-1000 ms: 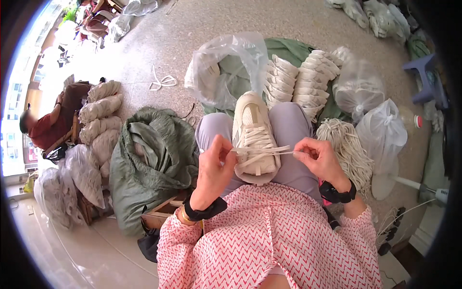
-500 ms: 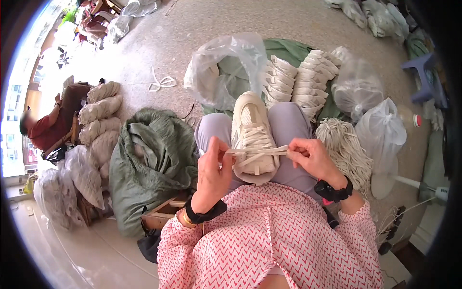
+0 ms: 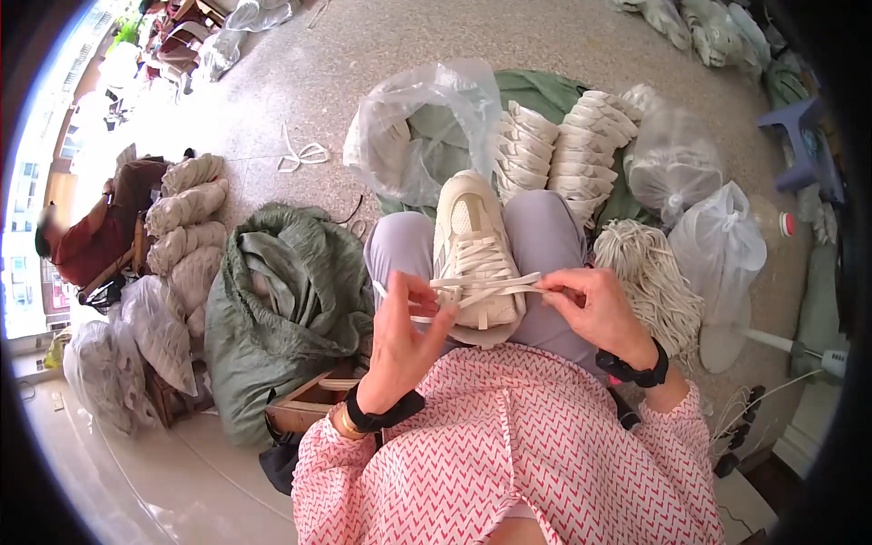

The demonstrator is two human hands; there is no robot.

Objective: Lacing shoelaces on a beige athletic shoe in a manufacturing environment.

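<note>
A cream-coloured sneaker [image 3: 461,221] rests between my knees, its toe pointing away from me and its heel near my belly. Flat pale shoelaces [image 3: 483,263] criss-cross up its front. Over the tongue, the two lace ends cross and run out to either side. My right hand [image 3: 599,309] pinches one lace end, pulled out to the right of the shoe. At the left side of the opening, my left hand [image 3: 404,331] has the lace between thumb and fingers, and a loose end shows beyond its knuckles.
Stacked cream shoe pieces [image 3: 581,150] and an open clear plastic bag [image 3: 454,86] lie ahead on green cloth. A lace bundle [image 3: 640,263] and tied bags [image 3: 722,241] are at right. A green sack [image 3: 282,309] stands left; farther left sits another person [image 3: 91,236].
My left hand has shifted its fingers on the lace, the thumb now closer to the shoe opening. The right hand keeps its lace end, its fingers straighter. The shoe stays put.
</note>
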